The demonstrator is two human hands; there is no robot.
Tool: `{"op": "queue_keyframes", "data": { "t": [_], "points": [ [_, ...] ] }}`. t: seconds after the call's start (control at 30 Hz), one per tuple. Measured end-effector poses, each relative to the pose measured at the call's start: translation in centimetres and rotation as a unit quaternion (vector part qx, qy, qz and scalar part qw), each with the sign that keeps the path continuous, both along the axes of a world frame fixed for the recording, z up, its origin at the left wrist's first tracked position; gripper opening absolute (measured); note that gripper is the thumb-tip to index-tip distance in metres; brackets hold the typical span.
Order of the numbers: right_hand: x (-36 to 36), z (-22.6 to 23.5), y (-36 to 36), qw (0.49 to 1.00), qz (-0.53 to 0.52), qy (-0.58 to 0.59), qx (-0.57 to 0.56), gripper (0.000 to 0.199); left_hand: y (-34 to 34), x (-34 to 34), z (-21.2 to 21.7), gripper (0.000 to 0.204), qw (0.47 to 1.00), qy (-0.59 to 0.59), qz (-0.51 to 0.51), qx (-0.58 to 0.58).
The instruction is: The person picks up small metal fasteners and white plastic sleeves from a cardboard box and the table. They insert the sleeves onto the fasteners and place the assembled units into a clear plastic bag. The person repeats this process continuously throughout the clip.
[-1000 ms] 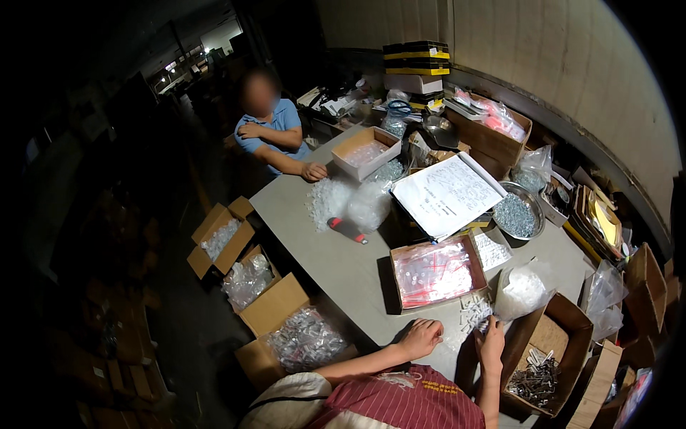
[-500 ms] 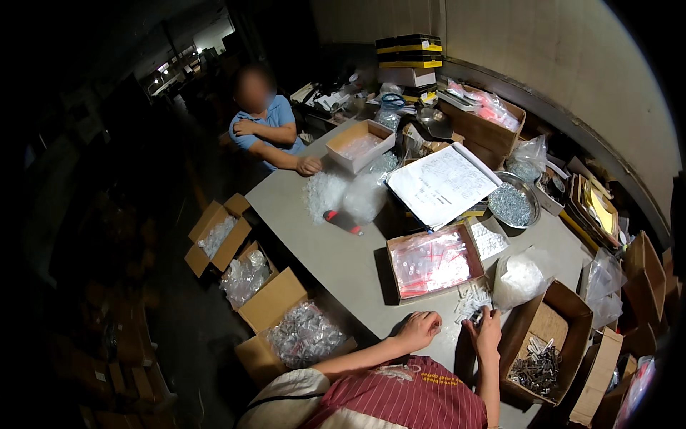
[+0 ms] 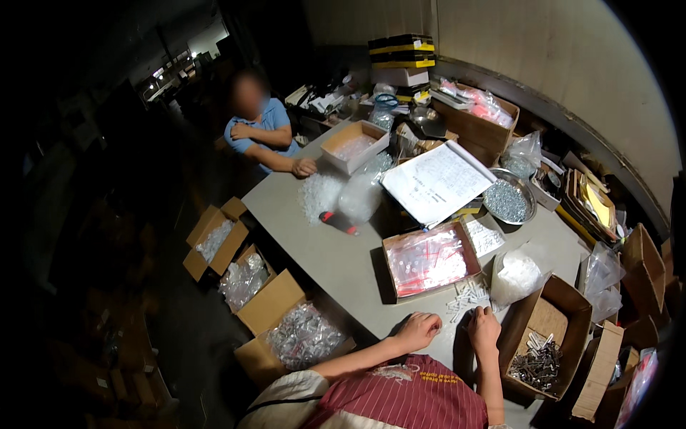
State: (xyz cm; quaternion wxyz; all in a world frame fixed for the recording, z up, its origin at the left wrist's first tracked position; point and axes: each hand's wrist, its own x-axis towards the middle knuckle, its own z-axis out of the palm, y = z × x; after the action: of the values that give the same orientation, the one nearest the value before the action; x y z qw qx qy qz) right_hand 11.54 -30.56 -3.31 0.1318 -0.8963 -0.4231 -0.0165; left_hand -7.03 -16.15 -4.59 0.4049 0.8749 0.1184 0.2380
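My left hand [image 3: 420, 331] rests over the near edge of the grey table [image 3: 300, 232], its fingers curled together; whatever they may hold is too small to make out. My right hand [image 3: 484, 329] is at the near side of a loose pile of small white plastic pieces [image 3: 468, 297]. Its fingers are bent inward and pressed together, and what lies in them is hidden. Just beyond the pile is a shallow cardboard box [image 3: 432, 261] of clear plastic bags with red edges. A bag of white parts [image 3: 518, 274] stands beyond my right hand.
To the right is a brown box [image 3: 547, 325] of dark metal pieces. A metal bowl of small silver parts [image 3: 509, 199] and a clipboard with papers [image 3: 436, 182] are farther back. Across the table a person in blue [image 3: 264, 136] sits by clear plastic pieces [image 3: 319, 194]. Open cartons [image 3: 275, 300] stand at left.
My right hand has turned and its fingers have drawn in; the dark pieces seen by its fingertips no longer show. My left hand has hardly moved. The whole view has shifted slightly.
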Motion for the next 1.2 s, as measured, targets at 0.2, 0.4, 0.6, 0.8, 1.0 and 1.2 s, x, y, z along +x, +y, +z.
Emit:
{"op": "queue_keyframes", "data": {
  "t": [0.2,0.4,0.6,0.8,1.0,1.2],
  "points": [
    [1.2,0.7,-0.5,0.992,-0.019,0.120,0.042,0.021,0.0,0.3,0.0,0.016,1.000,0.004,-0.011,-0.006],
    [0.0,1.3,-1.0,0.996,-0.030,0.079,0.020,0.018,-0.4,-0.5,0.7,0.016,1.000,0.009,0.005,-0.025],
    [-0.2,2.8,-1.1,0.992,-0.032,0.085,0.092,0.017,0.0,0.3,0.8,0.015,0.998,0.024,0.009,-0.057],
    [0.1,3.1,-1.9,0.944,-0.031,0.189,0.270,0.020,-0.3,1.9,2.2,0.017,0.992,0.061,0.014,-0.107],
    [-2.6,7.7,-2.8,0.737,-0.019,0.527,0.422,0.016,-0.9,4.4,6.7,0.019,0.966,0.030,-0.097,-0.237],
    [-3.1,10.4,-3.7,0.893,0.125,0.263,0.344,0.021,-2.8,5.6,6.8,0.025,0.949,0.074,-0.150,-0.266]
  ]
}}
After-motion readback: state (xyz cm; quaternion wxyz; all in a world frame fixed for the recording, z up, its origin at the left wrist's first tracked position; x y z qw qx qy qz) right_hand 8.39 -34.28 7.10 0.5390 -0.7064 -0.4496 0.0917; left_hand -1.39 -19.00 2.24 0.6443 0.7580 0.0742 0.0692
